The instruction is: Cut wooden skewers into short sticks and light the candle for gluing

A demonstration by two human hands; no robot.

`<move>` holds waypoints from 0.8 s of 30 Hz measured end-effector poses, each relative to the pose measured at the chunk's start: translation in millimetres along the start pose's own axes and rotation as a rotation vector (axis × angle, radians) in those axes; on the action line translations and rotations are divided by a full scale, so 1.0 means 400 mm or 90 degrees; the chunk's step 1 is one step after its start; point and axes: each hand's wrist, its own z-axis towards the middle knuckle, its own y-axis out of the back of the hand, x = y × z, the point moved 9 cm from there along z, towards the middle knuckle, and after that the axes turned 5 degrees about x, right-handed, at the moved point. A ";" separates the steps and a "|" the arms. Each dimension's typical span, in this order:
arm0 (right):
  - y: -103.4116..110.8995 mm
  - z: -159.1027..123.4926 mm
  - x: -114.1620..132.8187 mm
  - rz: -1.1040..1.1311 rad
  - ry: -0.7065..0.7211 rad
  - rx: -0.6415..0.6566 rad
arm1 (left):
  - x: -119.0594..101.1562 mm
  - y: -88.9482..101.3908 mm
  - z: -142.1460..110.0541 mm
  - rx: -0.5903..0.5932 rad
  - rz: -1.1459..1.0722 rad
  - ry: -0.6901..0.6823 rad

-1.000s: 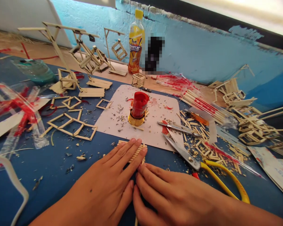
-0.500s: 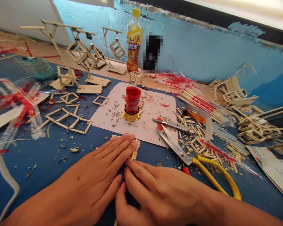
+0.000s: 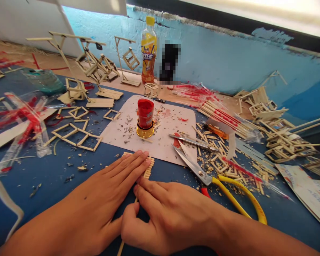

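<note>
My left hand point(image 3: 114, 183) lies flat, fingers stretched out together, pressing on a small panel of wooden sticks point(image 3: 148, 168) on the blue tabletop; only the panel's far right edge shows past my fingertips. My right hand point(image 3: 165, 213) sits just right of it, fingers curled, pinching a thin wooden stick point(image 3: 120, 246) that runs along the panel's near edge and pokes out below my thumb. The two hands touch at the fingertips.
A red candle on a gold base point(image 3: 145, 119) stands on a white sheet point(image 3: 173, 122). Yellow-handled scissors point(image 3: 216, 179) lie right of my hands, a metal blade point(image 3: 192, 141) behind them. Stick frames point(image 3: 77, 133), stick models point(image 3: 96, 65), a drink bottle point(image 3: 148, 49) and loose sticks point(image 3: 229, 163) surround.
My right hand has slid left and curled tighter against the left hand, and a thin stick now shows under its thumb. The view has shifted slightly to the right.
</note>
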 end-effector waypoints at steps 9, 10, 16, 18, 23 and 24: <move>0.028 0.018 -0.010 -0.011 0.021 0.093 | 0.003 -0.005 0.001 0.009 -0.004 -0.010; 0.048 0.014 -0.018 0.010 0.006 0.113 | 0.005 -0.004 0.001 0.008 -0.002 -0.006; 0.187 -0.158 -0.118 -0.145 -0.294 0.211 | 0.004 0.009 -0.001 0.008 0.034 0.012; 0.210 -0.231 -0.121 -0.229 -0.306 0.221 | 0.002 0.011 -0.002 0.011 0.044 0.009; 0.205 -0.338 -0.125 -0.241 -0.347 0.246 | 0.006 0.004 -0.003 0.018 0.065 0.008; 0.204 -0.344 -0.125 -0.227 -0.363 0.242 | 0.008 0.001 -0.004 0.021 0.063 0.008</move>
